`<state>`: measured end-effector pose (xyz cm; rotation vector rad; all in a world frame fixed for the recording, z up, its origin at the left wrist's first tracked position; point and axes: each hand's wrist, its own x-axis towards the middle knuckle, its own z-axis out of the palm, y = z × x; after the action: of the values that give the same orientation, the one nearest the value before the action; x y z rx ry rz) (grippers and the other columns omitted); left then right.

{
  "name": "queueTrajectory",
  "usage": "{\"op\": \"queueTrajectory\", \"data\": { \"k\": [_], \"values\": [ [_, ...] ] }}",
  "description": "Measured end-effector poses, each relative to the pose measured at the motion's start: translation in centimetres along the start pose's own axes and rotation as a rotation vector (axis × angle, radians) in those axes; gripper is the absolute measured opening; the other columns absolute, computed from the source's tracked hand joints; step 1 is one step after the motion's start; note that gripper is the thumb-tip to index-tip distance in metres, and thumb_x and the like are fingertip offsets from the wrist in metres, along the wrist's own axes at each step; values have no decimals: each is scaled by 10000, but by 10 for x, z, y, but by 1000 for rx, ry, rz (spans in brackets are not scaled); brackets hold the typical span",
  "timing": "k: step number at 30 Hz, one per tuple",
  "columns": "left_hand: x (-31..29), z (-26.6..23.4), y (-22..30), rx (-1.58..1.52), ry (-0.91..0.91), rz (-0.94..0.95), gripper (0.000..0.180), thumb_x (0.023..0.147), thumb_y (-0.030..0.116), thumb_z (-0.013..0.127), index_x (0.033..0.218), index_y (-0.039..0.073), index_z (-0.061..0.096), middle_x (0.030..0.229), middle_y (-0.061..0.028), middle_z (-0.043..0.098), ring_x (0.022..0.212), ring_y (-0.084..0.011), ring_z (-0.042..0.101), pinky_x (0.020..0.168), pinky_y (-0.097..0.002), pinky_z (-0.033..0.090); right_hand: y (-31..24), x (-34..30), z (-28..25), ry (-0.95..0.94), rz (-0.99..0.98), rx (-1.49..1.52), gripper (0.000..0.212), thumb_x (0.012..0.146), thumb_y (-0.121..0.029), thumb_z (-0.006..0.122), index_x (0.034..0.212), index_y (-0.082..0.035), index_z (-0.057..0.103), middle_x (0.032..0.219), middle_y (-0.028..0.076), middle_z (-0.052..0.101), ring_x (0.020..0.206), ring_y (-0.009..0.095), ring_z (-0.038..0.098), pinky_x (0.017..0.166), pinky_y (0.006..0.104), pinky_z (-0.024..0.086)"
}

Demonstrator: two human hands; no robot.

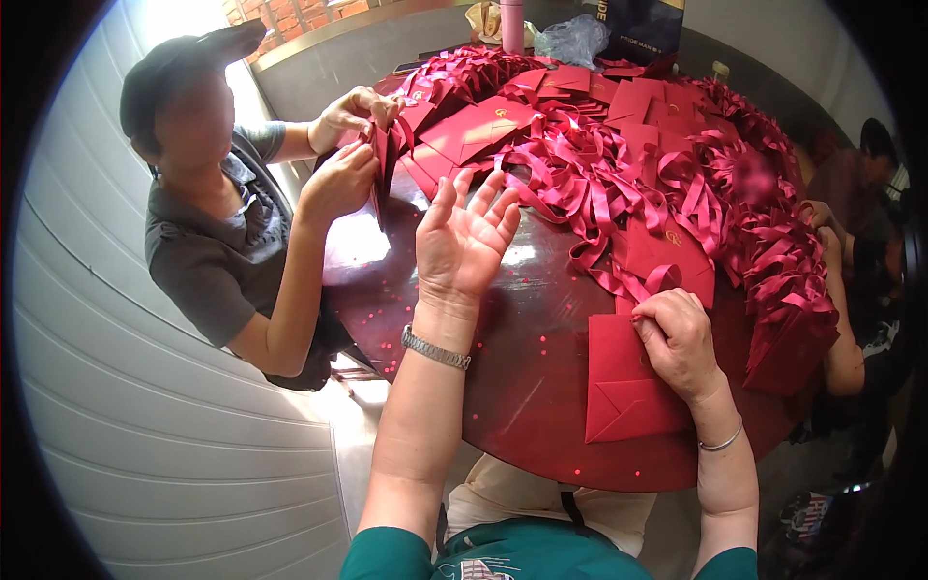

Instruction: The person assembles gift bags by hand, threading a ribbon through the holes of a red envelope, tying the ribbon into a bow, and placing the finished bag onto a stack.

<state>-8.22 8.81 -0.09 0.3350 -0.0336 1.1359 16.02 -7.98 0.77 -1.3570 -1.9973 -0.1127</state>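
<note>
My left hand (469, 237) is raised over the table, palm up, with its fingers spread and nothing in them. Closer to me, a flat red paper gift bag (614, 396) lies near the table edge, its folded bottom toward me. My right hand (680, 338) bends over the bag's far edge, with thumb and forefinger pinched at that edge; the fingertips partly hide the grip. Just beyond it lies another red bag (667, 261) with a gold mark and pink-red ribbon handles (619, 275).
Red bags (474, 130) and heaped ribbons (580, 159) cover the far side of the round dark table (512, 387). Small red paper dots are scattered on it. At left, a person (227, 213) handles red bags; another works at right. A pink bottle (512, 27) stands behind.
</note>
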Motion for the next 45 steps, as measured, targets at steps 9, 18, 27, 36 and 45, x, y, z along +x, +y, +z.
{"op": "queueTrajectory", "data": {
  "k": [9,18,27,36,45],
  "values": [
    [-3,6,2,-94,-53,46,512,913,311,643,1286,103,360,1250,-189,487,1078,-379,564,900,-484,501,-1,-3,-2,-9,22,2,95,764,-5,653,839,-40,606,795,110,610,759,297,576,706,378,420],
    [-3,5,-2,-70,-62,53,479,916,306,641,1274,114,387,1254,-181,488,1029,-370,593,871,-473,523,0,-1,3,-6,25,7,83,776,-23,665,831,-50,609,785,95,609,743,284,570,699,377,412],
    [-8,21,-23,142,-157,25,490,917,284,641,1325,141,410,1284,-188,486,1061,-360,584,900,-465,518,1,0,1,6,9,3,94,777,-17,665,840,-49,603,791,99,613,744,289,573,696,374,414],
    [-16,62,67,-33,-278,539,871,882,305,683,1474,84,82,1385,-193,406,1208,-344,504,1016,-474,467,-5,-4,-4,-13,25,3,103,769,-11,663,844,-50,605,795,101,616,754,288,578,709,379,424],
    [-25,38,-60,1255,-177,-290,333,907,148,659,1194,-11,605,1068,-75,665,959,-147,629,844,-301,510,20,5,2,47,23,24,116,753,-3,653,856,-50,631,823,118,633,794,309,611,722,397,466]
  ]
}}
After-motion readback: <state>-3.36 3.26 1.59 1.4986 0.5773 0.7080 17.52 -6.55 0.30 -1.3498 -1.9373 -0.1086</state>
